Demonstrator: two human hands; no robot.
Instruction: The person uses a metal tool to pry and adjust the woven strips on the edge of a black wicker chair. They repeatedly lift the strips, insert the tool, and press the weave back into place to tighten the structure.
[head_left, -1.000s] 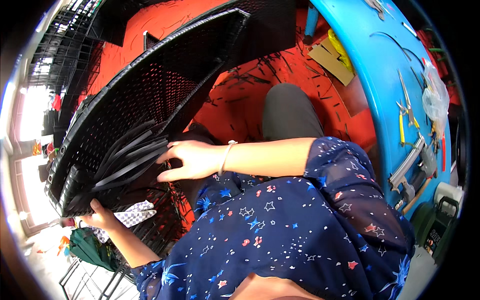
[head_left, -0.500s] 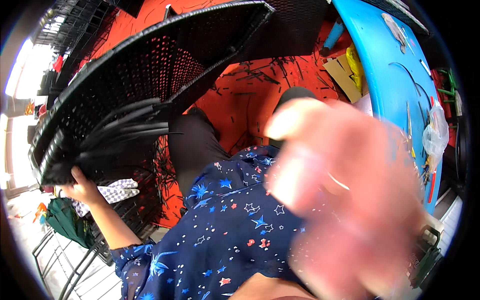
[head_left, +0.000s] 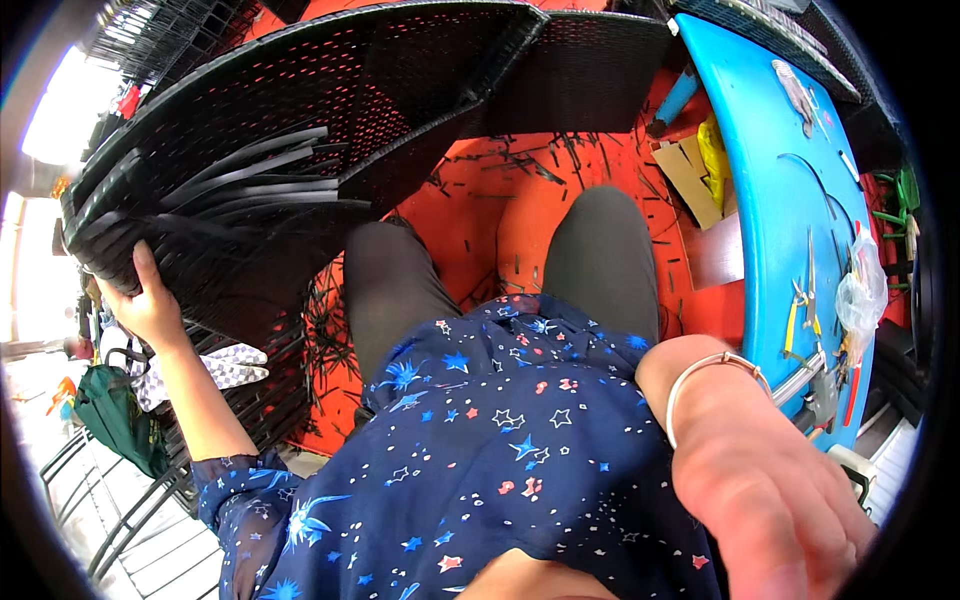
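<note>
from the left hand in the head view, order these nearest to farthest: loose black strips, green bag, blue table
From the left hand:
1. Loose black strips, just above it on the woven panel.
2. Green bag, below it on the floor.
3. Blue table, far right.

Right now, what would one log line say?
left hand: grips woven black panel edge | right hand: raised near camera, empty | loose strips: hang free
</note>
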